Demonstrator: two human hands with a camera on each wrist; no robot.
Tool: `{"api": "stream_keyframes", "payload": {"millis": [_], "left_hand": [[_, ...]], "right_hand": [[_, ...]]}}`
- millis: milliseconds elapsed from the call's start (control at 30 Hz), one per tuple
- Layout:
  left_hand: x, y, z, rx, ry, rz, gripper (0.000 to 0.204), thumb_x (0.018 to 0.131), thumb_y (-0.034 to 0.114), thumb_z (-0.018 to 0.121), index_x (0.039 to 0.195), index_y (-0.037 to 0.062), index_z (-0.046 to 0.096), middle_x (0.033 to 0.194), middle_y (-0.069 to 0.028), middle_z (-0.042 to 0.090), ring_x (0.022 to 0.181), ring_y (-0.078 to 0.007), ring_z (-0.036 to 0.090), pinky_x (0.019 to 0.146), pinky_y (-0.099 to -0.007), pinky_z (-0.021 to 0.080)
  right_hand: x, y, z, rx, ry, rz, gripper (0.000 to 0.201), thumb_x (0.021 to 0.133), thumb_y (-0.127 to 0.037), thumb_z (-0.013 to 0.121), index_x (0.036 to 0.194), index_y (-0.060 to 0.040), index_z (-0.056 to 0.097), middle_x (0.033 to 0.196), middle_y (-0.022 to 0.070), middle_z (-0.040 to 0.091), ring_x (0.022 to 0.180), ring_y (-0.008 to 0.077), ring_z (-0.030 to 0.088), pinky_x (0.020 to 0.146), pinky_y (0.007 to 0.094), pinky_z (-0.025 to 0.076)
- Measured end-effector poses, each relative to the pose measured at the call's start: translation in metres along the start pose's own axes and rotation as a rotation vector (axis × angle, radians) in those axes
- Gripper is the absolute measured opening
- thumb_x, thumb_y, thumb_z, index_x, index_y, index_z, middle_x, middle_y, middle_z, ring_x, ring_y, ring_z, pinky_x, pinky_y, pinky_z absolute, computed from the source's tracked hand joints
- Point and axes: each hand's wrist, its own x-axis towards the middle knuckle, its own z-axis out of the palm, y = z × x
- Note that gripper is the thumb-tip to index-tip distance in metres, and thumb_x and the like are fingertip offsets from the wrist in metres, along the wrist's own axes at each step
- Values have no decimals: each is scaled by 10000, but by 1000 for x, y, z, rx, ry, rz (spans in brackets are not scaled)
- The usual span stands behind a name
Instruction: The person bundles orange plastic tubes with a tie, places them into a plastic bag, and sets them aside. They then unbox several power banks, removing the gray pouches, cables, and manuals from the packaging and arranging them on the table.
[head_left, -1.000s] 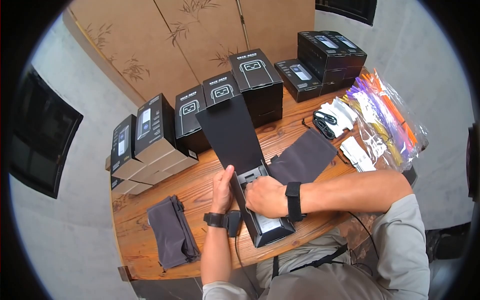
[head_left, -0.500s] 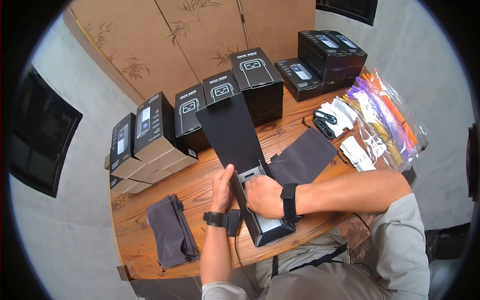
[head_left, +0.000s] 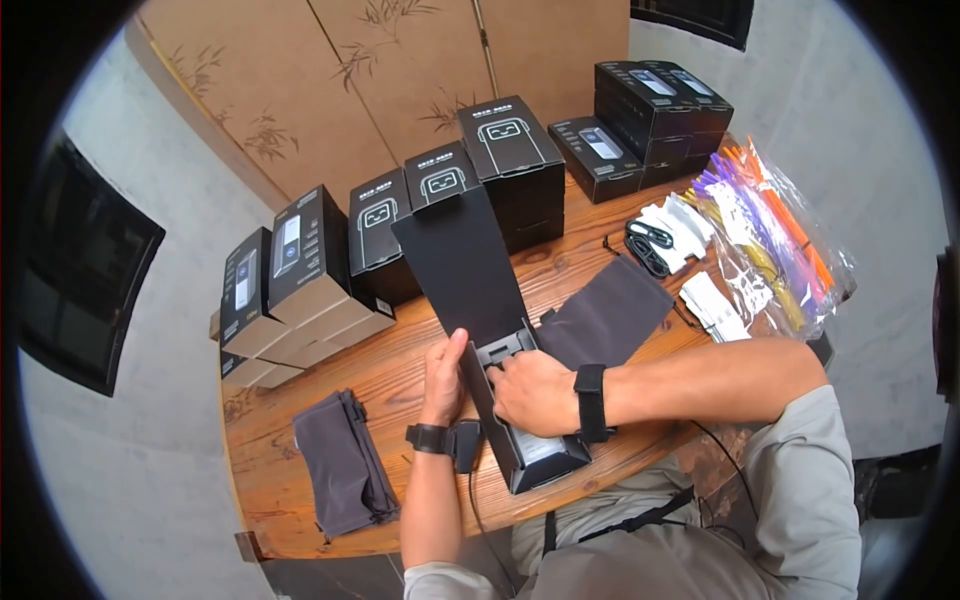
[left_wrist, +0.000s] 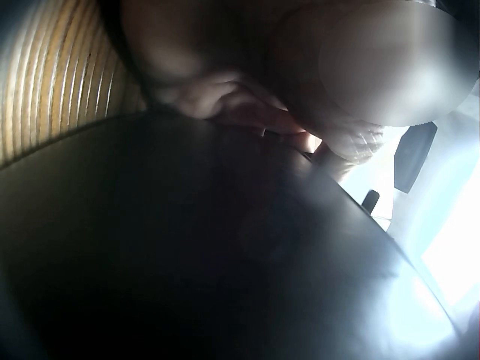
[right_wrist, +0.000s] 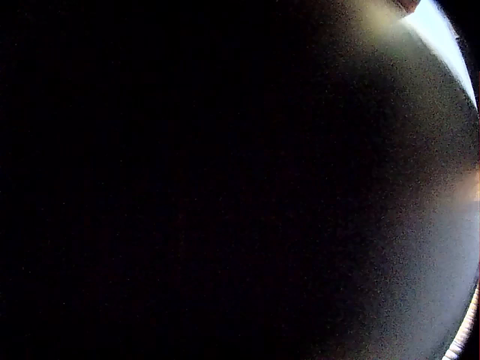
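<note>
A long black box [head_left: 500, 435] stands near the table's front edge, its tall lid [head_left: 465, 265] raised at the far end. My left hand [head_left: 442, 385] grips its left side, thumb pointing up by the rim. In the left wrist view, the fingers [left_wrist: 240, 105] lie against the dark box wall [left_wrist: 187, 240]. My right hand [head_left: 535, 392] reaches into the box with fingers bent down over a grey insert [head_left: 497, 350]; the fingertips are hidden, and I cannot tell whether they hold anything. The right wrist view is nearly all dark.
Dark cloth pouches [head_left: 342, 462] lie at left, another pouch [head_left: 610, 312] right of the box. Black cartons [head_left: 510, 145] line the back, with more boxes [head_left: 660, 110] at back right. A coiled cable [head_left: 648, 248], white packets [head_left: 715, 308] and bagged colourful strips [head_left: 775, 240] lie at right.
The right hand shifts slightly inside the box, its wrist turning a little and its fingers spreading somewhat more into view. The left hand and box stay in place.
</note>
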Motion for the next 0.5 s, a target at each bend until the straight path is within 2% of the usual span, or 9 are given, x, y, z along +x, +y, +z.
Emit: {"api": "stream_keyframes", "payload": {"millis": [400, 500], "left_hand": [[-2, 6, 7, -30, -15, 17, 370, 1000, 310, 541, 1070, -35, 655, 1059, -82, 688, 929, -137, 651, 846, -273, 502], [-8, 23, 30, -86, 44, 14, 268, 1003, 266, 564, 935, 25, 658, 906, 5, 652, 809, -65, 588, 737, -224, 458]], "right_hand": [[1, -1, 1, -5, 76, 2, 161, 800, -155, 596, 804, -71, 733, 846, 83, 688, 840, 224, 656, 698, 337, 508], [3, -3, 1, 2, 63, 32, 156, 791, -156, 603, 803, -72, 734, 849, 76, 688, 852, 221, 654, 695, 334, 506]]}}
